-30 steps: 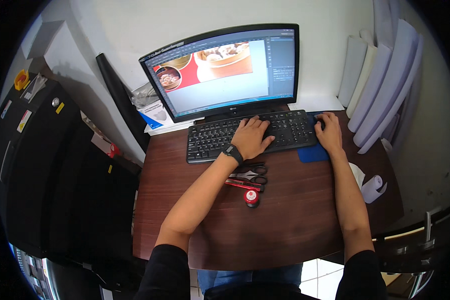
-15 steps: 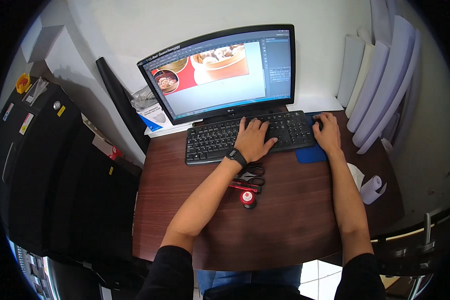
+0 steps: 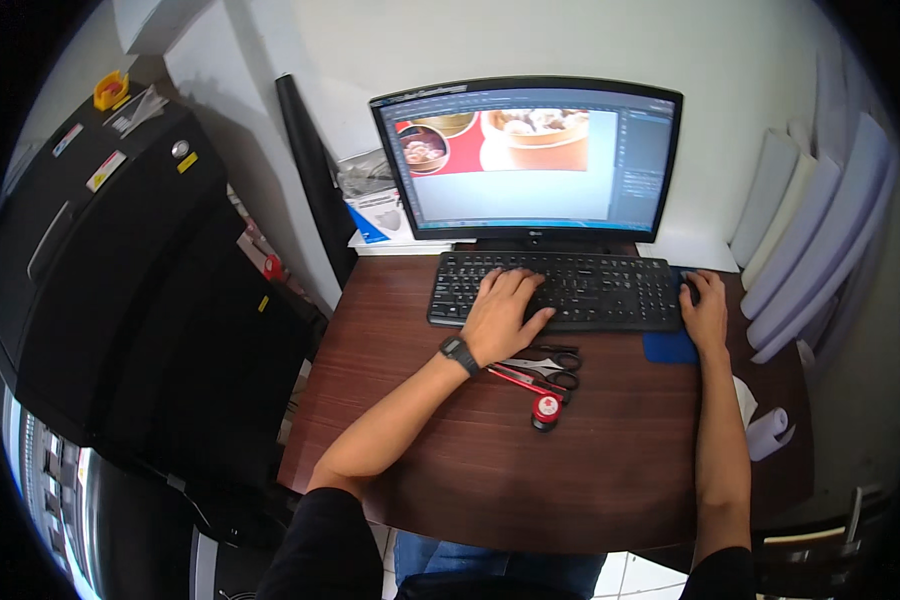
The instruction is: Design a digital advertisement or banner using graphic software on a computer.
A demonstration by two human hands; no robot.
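Note:
My left hand (image 3: pixel 503 318) lies over the left half of a black keyboard (image 3: pixel 610 292). Its fingers are stretched out on the keys, with the thumb held apart; a black digital watch (image 3: pixel 459 354) is on that wrist. At the keyboard's right end, my right hand (image 3: pixel 707 308) is curled over a dark mouse (image 3: pixel 687 289), mostly hidden under the fingers. Beneath it is a blue mouse pad (image 3: pixel 670 347). Behind the keyboard stands a monitor (image 3: pixel 530 200) showing an editing window with pictures of dumplings in steamers on red.
Scissors (image 3: pixel 555 370), a red cutter (image 3: pixel 520 379) and a small red-topped round item (image 3: pixel 546 408) lie below my left hand. Paper rolls (image 3: pixel 820 230) lean at the right; a smaller roll (image 3: pixel 768 433) rests near my right forearm. A large black machine (image 3: pixel 120 280) stands left.
My left hand has slid leftward along the keyboard. My right hand stays on the mouse. The whole view has shifted and turned, so the desk and monitor appear farther right and straighter.

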